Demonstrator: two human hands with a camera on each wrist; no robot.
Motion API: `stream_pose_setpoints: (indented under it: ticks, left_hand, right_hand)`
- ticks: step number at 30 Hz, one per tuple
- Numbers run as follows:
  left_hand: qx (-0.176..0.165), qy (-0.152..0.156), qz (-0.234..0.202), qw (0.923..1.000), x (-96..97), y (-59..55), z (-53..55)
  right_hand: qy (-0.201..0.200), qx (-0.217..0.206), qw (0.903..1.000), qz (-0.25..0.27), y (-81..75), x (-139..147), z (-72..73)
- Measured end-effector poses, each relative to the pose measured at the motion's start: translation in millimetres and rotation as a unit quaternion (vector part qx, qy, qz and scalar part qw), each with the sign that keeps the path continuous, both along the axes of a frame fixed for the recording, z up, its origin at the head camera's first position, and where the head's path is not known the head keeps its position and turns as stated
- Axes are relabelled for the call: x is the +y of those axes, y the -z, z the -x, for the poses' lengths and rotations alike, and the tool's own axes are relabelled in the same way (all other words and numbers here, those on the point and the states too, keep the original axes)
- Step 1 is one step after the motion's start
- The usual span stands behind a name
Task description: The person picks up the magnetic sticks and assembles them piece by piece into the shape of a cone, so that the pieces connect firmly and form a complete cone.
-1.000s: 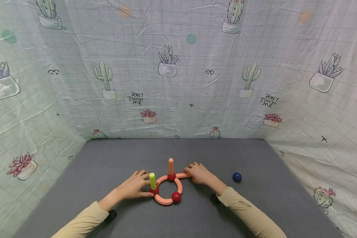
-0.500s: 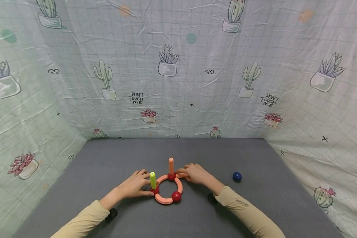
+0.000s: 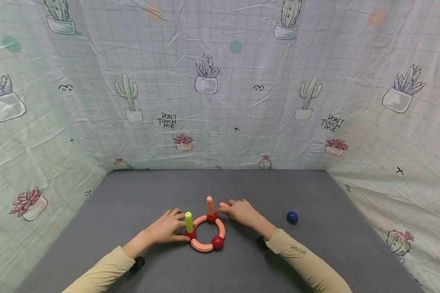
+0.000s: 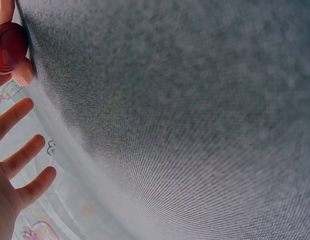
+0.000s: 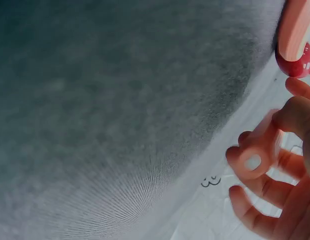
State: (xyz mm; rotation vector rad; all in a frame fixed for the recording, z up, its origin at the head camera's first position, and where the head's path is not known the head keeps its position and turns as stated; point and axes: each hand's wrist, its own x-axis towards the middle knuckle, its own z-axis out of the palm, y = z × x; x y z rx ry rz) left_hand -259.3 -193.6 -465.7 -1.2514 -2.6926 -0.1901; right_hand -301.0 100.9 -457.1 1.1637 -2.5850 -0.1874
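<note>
A ring of curved salmon pieces (image 3: 202,247) and red balls lies on the dark grey table. At its left, my left hand (image 3: 161,228) pinches the left red ball (image 4: 11,49), which bears an upright yellow-green rod (image 3: 188,223); the other fingers are spread. A salmon rod (image 3: 210,206) stands on the rear red ball (image 3: 211,218), leaning slightly left. Just right of it, my right hand (image 3: 243,213) grips another salmon rod (image 5: 259,150), its pale round end showing in the right wrist view. One right fingertip is close to the rear ball; contact is unclear.
The front right red ball (image 3: 217,242) joins the ring. A blue ball (image 3: 292,217) sits alone on the table (image 3: 161,187) to the right. Patterned cloth (image 3: 220,110) hangs behind and along both sides.
The gripped salmon rod pointed right from the rear ball, then shifted left with my right hand; now its end shows higher, behind the fingers. The standing salmon rod tilts left. My left hand stays put.
</note>
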Motion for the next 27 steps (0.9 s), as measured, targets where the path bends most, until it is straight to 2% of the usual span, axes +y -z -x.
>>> stream_pose_setpoints:
  ticks: [3,12,15,17,20,23,27]
  left_hand:
    - [0.003,-0.002,0.0,1.0,-0.1,0.2,-0.4]
    - [0.007,-0.001,0.002,1.0,0.9,-1.2,-2.9]
    - [0.011,-0.004,0.003,0.9999,1.3,-1.1,-3.6]
    - [0.015,-0.005,0.002,0.9999,1.5,-0.8,-3.7]
    - [0.02,-0.008,-0.001,0.9998,1.5,0.1,-3.4]
    - [0.02,-0.012,-0.004,0.9997,1.9,0.7,-3.1]
    - [0.018,-0.02,-0.002,0.9996,3.3,1.1,-2.9]
  right_hand:
    - [0.002,-0.015,0.9998,0.01,-0.8,2.4,-0.7]
    - [0.014,-0.027,0.9988,0.039,-7.8,5.9,-6.3]
    - [0.007,-0.048,0.9969,0.061,-11.0,6.9,-10.7]
    - [-0.002,-0.082,0.9927,0.088,-13.6,7.9,-13.3]
    - [-0.018,-0.162,0.9775,0.134,-16.7,9.5,-15.9]
    - [-0.036,-0.246,0.9509,0.184,-17.7,11.1,-16.7]
    - [-0.058,-0.311,0.9203,0.231,-19.0,12.4,-19.2]
